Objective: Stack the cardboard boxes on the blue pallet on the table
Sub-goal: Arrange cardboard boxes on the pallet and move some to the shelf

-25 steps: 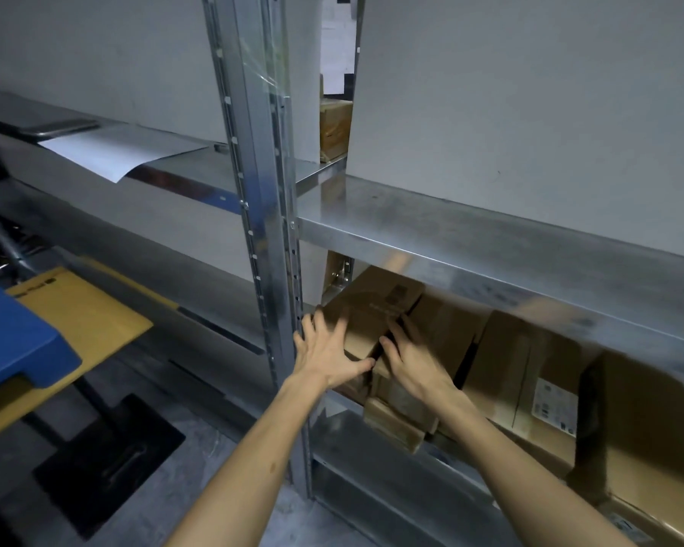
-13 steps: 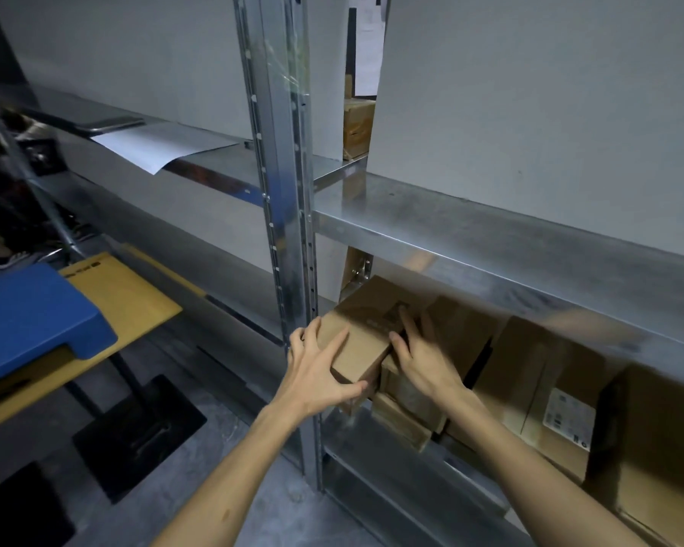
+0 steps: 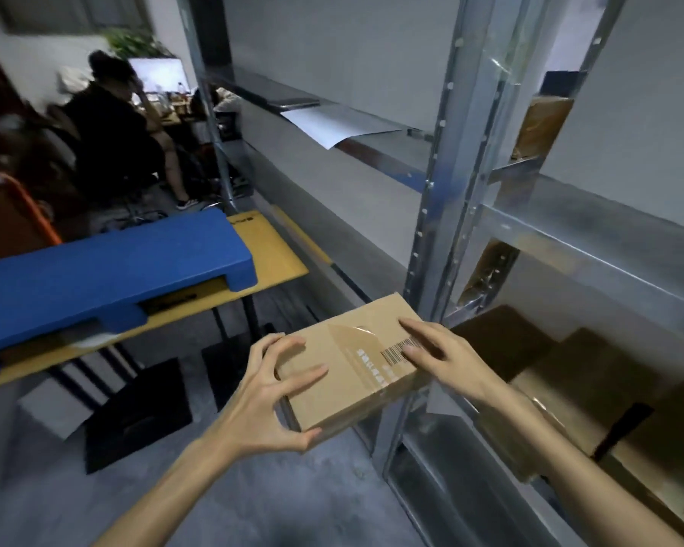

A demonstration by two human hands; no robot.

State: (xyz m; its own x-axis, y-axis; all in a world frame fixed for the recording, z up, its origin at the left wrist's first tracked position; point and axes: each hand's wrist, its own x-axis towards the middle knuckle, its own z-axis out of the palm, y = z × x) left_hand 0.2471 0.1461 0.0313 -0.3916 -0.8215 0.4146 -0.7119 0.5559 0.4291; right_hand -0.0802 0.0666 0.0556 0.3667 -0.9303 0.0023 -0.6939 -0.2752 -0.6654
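Left hand (image 3: pixel 269 392) is clutching the box (image 3: pixel 352 361) by its near corner; right hand (image 3: pixel 447 361) is pressing flat-fingered, so the box may be slipping.

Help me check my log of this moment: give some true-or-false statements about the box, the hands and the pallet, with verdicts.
1. The brown cardboard box with a barcode label is in the air, out in front of the grey metal shelf rack. True.
2. The left hand grips the box's near left corner. True.
3. The right hand hangs empty. False: its fingers lie on the box's top, by the barcode.
4. The blue plastic pallet bears stacked boxes. False: its visible top shows none.
5. The pallet lies on the yellow-topped table. True.
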